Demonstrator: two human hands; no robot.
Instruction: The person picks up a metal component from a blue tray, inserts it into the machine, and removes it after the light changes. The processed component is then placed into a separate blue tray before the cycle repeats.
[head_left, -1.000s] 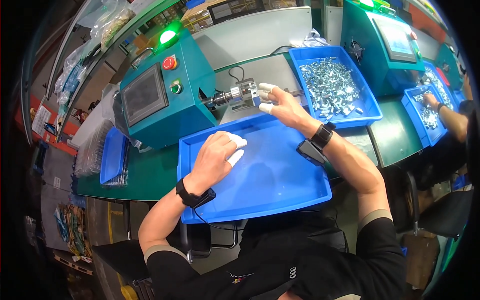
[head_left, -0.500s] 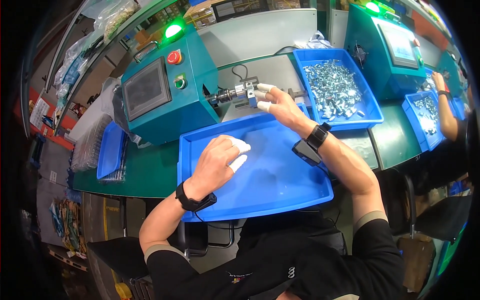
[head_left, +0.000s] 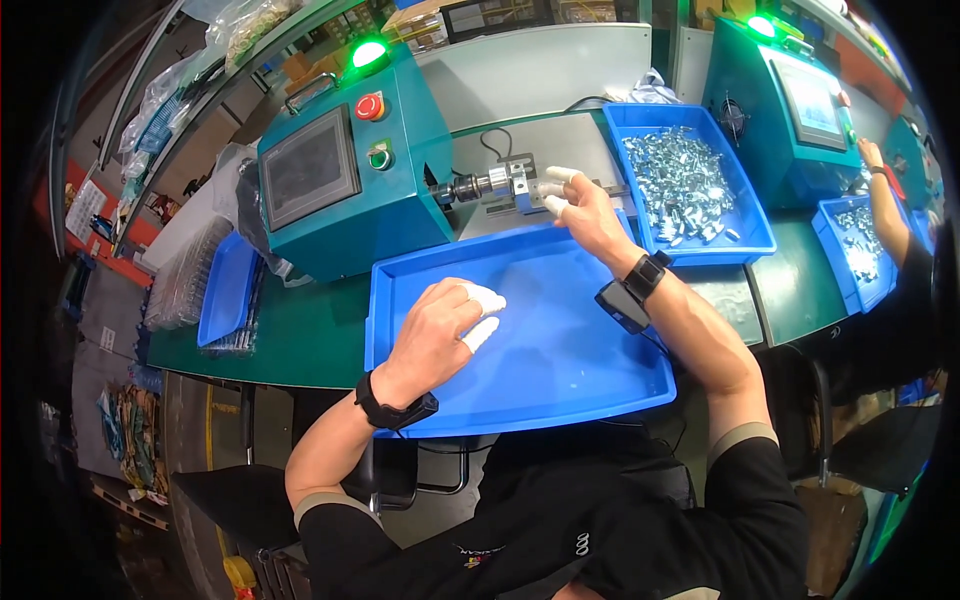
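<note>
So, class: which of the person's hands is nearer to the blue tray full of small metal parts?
Right. The right hand is at the machine's metal fixture, just left of the parts tray. The left hand rests over the big empty blue tray, farther away.

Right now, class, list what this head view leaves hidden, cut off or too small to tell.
- Any part pinched at the metal fixture: hidden by the right hand and its white-capped fingertips.
- Single pieces in the tray of metal parts: too small to tell apart.
- Left hand underside over the empty blue tray: hidden; contact unclear.
- Co-worker's hand: body cut off by the right rim.
</note>
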